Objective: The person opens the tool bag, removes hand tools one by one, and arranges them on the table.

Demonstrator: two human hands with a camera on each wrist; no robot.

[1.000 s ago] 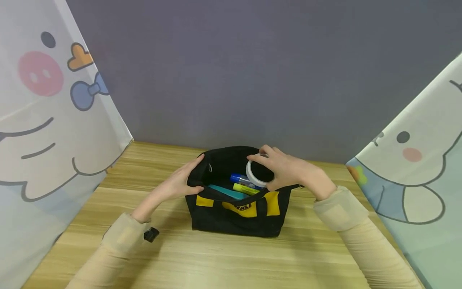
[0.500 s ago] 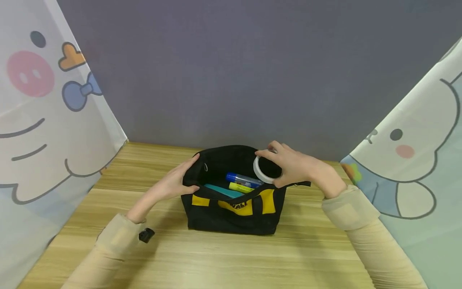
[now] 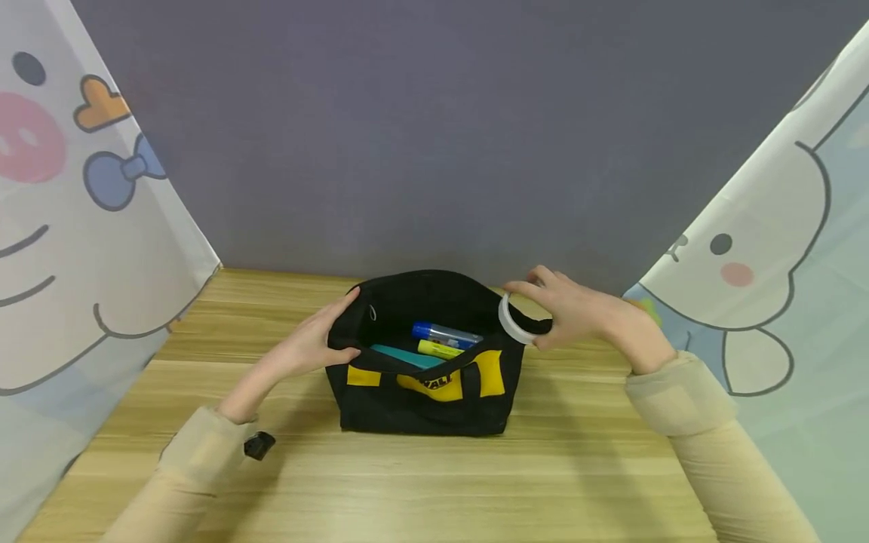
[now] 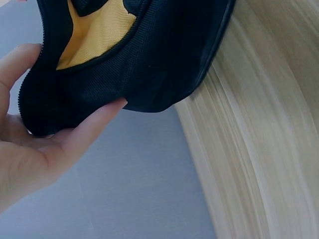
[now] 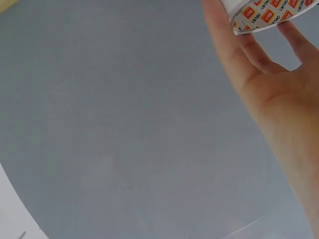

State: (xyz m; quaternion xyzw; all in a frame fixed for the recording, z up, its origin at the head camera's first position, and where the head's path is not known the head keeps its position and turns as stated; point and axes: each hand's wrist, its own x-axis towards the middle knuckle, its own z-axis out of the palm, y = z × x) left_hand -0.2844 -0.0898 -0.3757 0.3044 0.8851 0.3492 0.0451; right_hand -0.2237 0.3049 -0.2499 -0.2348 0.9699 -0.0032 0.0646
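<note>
A black and yellow tool bag [image 3: 424,411] stands on the table with its mouth open. My left hand [image 3: 312,335] grips the left end of its rim, thumb on the near side and fingers on the far side. Inside lie a blue-capped clear tube [image 3: 444,335], a yellow highlighter-like stick [image 3: 440,349] and a flat teal item [image 3: 406,356], its lower part hidden by the front wall. At the bag's right end my right hand [image 3: 577,308] pinches a roll of white tape [image 3: 511,323]. Printed orange and white lettering lines the tape's core [image 5: 271,12] in the right wrist view.
On the wooden table [image 3: 407,490], a small black object [image 3: 259,446] lies beside the left sleeve. A grey panel [image 3: 407,136] rises behind the bag. Cartoon-printed sheets [image 3: 54,264] flank the table on both sides.
My right hand has carried the tape roll rightward, from over the bag's mouth to its right end. The left hand keeps its hold on the rim. The whole head view has shifted somewhat.
</note>
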